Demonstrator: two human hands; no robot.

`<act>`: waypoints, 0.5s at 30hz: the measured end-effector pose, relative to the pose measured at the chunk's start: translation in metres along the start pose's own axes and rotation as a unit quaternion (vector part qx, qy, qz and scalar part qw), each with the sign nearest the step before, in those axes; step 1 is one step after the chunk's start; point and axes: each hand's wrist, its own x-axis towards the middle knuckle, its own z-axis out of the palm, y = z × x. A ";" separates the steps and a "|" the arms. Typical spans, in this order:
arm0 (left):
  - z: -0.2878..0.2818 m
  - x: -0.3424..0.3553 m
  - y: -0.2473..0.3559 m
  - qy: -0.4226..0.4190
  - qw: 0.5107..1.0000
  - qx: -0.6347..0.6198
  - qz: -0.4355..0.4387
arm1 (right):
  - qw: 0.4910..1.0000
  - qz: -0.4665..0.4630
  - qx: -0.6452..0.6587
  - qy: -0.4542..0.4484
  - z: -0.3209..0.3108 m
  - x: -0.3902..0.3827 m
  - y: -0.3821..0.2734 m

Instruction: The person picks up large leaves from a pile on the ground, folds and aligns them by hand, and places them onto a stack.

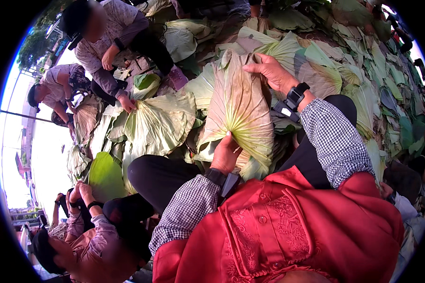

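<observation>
A large dried leaf (238, 108), pinkish tan with a yellow-green center and radiating veins, is stretched upright in front of me. My left hand (225, 153) grips it low, at the pale middle where the veins meet, with the thumb on top. My right hand (276, 75) pinches its upper right edge. Both forearms wear checked sleeves, with dark straps at the wrists. Pale green leaves (156, 120) lie just left of the one I hold, and more lie under it.
A co-worker (99, 42) at upper left touches a spread leaf. Another person (56, 89) bends over leaves behind. A person (89, 236) at lower left sits by a bright green leaf (104, 174). Heaped leaves (368, 89) cover the ground on the right.
</observation>
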 end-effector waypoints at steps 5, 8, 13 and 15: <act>0.005 -0.024 0.038 0.040 0.929 0.338 -0.144 | 0.997 0.041 -0.069 -0.008 -0.015 0.007 0.006; 0.032 -0.042 0.092 -0.007 0.870 0.488 -0.068 | 0.995 0.056 -0.076 -0.027 -0.015 0.008 0.006; 0.079 -0.024 0.166 -0.069 0.627 0.639 0.441 | 0.989 0.091 -0.071 -0.090 -0.005 0.005 0.004; 0.101 -0.016 0.181 -0.082 0.489 0.689 0.528 | 0.984 0.096 -0.082 -0.128 0.003 0.003 0.004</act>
